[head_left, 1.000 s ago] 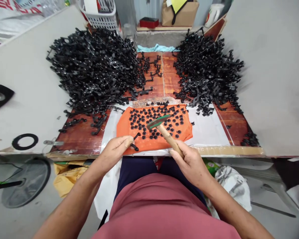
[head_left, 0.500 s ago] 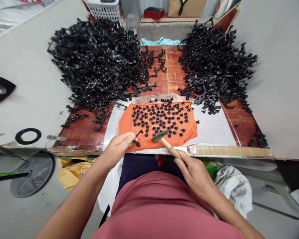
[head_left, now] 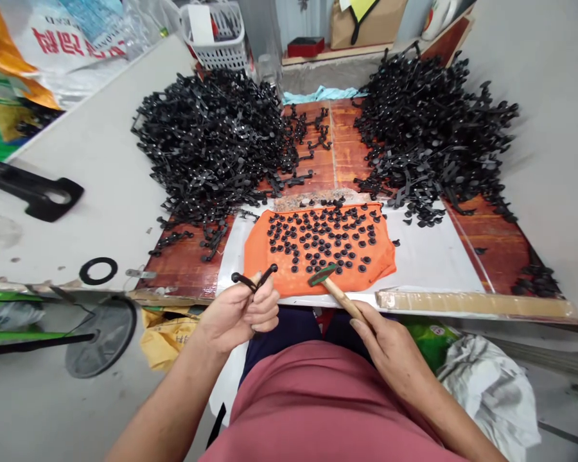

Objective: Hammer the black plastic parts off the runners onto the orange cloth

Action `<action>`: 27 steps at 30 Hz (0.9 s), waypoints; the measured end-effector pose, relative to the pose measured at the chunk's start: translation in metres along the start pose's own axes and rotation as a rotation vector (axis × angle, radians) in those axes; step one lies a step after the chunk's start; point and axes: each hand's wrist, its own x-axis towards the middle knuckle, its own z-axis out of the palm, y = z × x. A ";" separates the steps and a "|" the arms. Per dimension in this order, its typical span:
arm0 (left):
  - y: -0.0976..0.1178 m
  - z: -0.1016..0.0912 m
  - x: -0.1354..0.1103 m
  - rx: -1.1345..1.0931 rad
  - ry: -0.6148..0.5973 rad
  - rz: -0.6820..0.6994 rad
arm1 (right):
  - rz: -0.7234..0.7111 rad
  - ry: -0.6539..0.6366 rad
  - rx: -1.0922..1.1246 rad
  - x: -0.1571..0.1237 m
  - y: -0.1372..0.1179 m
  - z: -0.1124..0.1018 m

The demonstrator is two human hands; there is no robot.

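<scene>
The left hand (head_left: pixel 241 314) pinches a bent black strap (head_left: pixel 253 279) just off the near edge of the surface (head_left: pixel 187 263). The right hand (head_left: pixel 390 346) grips a small hammer (head_left: pixel 334 285), its head resting on the orange cloth (head_left: pixel 260 250). Dozens of black studs (head_left: pixel 322 234) lie scattered there. Judging by the big left heap (head_left: pixel 212 141) and right heap (head_left: pixel 433 135) beyond, plenty of work remains.

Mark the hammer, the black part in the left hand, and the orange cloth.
hammer (head_left: pixel 340 294): head view, wooden handle.
black part (head_left: pixel 245 281): head view, left arm of the piece.
orange cloth (head_left: pixel 262 264): head view, bare lower-left corner.
</scene>
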 end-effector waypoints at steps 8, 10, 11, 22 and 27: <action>-0.007 0.009 0.013 1.216 0.496 0.342 | 0.001 0.025 -0.065 -0.010 0.005 -0.002; -0.009 0.014 0.020 1.384 0.500 0.364 | -0.013 0.038 -0.062 -0.012 0.006 -0.002; -0.010 0.015 0.023 1.453 0.501 0.368 | -0.020 0.044 -0.057 -0.012 0.006 -0.002; -0.014 0.022 0.039 1.848 0.513 0.324 | -0.038 0.035 -0.028 -0.012 0.005 -0.001; -0.018 0.024 0.043 1.938 0.509 0.320 | -0.022 0.032 -0.050 -0.012 0.007 0.000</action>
